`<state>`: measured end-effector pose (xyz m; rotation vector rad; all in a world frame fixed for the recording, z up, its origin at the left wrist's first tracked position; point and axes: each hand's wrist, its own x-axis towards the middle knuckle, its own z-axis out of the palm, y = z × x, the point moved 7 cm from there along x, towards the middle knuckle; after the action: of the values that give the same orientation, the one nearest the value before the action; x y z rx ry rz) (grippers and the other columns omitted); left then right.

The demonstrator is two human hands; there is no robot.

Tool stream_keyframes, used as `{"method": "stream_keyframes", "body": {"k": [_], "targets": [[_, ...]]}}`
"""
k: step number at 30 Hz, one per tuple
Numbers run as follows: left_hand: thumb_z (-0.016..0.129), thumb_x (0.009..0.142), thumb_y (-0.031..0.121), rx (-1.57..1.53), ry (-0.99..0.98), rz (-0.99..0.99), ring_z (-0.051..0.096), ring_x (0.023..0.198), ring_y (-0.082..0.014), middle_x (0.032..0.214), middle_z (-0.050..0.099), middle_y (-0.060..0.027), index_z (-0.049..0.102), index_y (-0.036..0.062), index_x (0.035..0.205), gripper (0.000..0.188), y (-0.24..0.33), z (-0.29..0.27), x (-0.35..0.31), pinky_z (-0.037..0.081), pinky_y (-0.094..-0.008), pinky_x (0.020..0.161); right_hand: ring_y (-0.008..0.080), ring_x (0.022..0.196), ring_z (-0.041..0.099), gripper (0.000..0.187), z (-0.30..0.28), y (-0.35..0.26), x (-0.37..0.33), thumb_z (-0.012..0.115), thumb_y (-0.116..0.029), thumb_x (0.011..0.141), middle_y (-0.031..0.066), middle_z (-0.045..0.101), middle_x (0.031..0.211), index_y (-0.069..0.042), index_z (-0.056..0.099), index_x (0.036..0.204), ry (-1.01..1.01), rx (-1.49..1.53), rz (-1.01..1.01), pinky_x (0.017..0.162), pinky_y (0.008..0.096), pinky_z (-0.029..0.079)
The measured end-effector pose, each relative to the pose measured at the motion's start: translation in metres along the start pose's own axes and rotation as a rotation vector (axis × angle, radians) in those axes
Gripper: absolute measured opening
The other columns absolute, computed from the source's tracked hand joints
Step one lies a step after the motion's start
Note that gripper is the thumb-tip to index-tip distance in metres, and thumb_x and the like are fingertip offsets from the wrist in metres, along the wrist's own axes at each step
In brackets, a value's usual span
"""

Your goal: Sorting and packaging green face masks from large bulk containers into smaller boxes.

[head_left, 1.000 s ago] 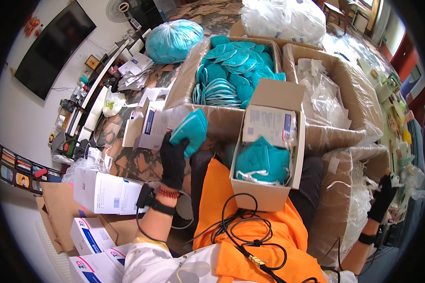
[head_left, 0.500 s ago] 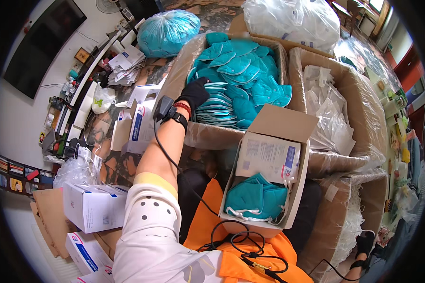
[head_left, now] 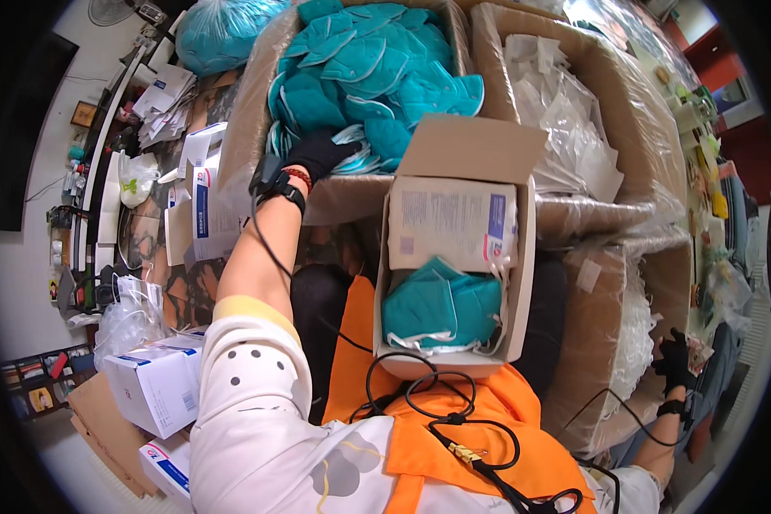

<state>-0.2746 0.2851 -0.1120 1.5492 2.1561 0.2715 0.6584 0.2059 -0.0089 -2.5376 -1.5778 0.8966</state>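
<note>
left hand [head_left: 321, 156] in the blue-green masks [head_left: 368, 73], right hand [head_left: 675, 364] out to the side.
the masks lie in a big brown carton [head_left: 253, 120] at twelve o'clock, soft and curved, with pale edges. the left hand, in a black glove, reaches to eleven o'clock, arm stretched out, and touches a stack of masks; its fingertips are hidden, so i cannot tell how far they bend or if they grip. the right hand, gloved too, is at four o'clock, fingers spread, nothing seen in it, near stringy white straps [head_left: 632, 338]. toward three o'clock, an open card box [head_left: 471, 147] holds more masks [head_left: 441, 304] and a flat pale packet [head_left: 445, 218].
</note>
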Motion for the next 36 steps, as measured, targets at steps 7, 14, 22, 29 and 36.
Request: {"method": "stream_keyframes", "body": {"k": [7, 14, 22, 29, 36], "targets": [[0.072, 0.075, 0.041, 0.128, 0.733, 0.156, 0.057, 0.104, -0.0381, 0.112, 0.060, -0.0207, 0.054, 0.0018, 0.120, 0.063, 0.047, -0.086, -0.121, 0.045, -0.0416, 0.091, 0.0287, 0.081, 0.063, 0.017, 0.010, -0.017, -0.015, 0.060, -0.021, 0.084, 0.0129, 0.064, 0.086, -0.006, 0.067, 0.087, 0.399, -1.102, -0.490, 0.069, 0.0403, 0.051], [0.063, 0.083, 0.032, -0.241, 0.237, 0.165, 0.065, 0.087, -0.0310, 0.093, 0.067, -0.0150, 0.063, 0.0045, 0.102, 0.033, 0.149, -0.031, -0.260, 0.050, -0.0382, 0.076, 0.0292, 0.089, 0.064, 0.031, 0.051, -0.142, -0.110, 0.065, -0.012, 0.079, 0.0137, 0.067, 0.097, -0.006, 0.060, 0.109, 0.383, -0.261, -0.401, 0.078, 0.0368, 0.049], [0.065, 0.079, 0.038, -0.143, 0.136, 0.103, 0.063, 0.096, -0.0330, 0.107, 0.064, -0.0184, 0.060, 0.0028, 0.113, 0.049, 0.187, 0.005, -0.302, 0.049, -0.0388, 0.082, 0.0266, 0.091, 0.065, 0.018, 0.130, -0.283, -0.193, 0.067, -0.011, 0.080, 0.0114, 0.067, 0.097, -0.005, 0.066, 0.097, 0.358, 0.056, -0.928, 0.082, 0.0337, 0.049], [0.064, 0.080, 0.031, -0.304, 0.179, 0.201, 0.062, 0.091, -0.0326, 0.098, 0.063, -0.0184, 0.062, 0.0028, 0.108, 0.040, 0.194, 0.004, -0.326, 0.049, -0.0381, 0.079, 0.0285, 0.072, 0.060, 0.020, 0.155, -0.364, -0.275, 0.072, -0.013, 0.075, 0.0093, 0.065, 0.084, -0.008, 0.066, 0.094, 0.394, 0.209, -1.189, 0.078, 0.0384, 0.046], [0.064, 0.079, 0.026, -0.155, 0.412, 0.400, 0.061, 0.090, -0.0348, 0.099, 0.063, -0.0182, 0.064, 0.0017, 0.101, 0.034, 0.205, -0.006, -0.328, 0.048, -0.0401, 0.080, 0.0325, 0.079, 0.061, 0.028, 0.185, -0.390, -0.264, 0.066, -0.019, 0.079, 0.0100, 0.063, 0.096, -0.013, 0.062, 0.106, 0.051, 0.137, -1.096, 0.078, 0.0408, 0.047]]}}
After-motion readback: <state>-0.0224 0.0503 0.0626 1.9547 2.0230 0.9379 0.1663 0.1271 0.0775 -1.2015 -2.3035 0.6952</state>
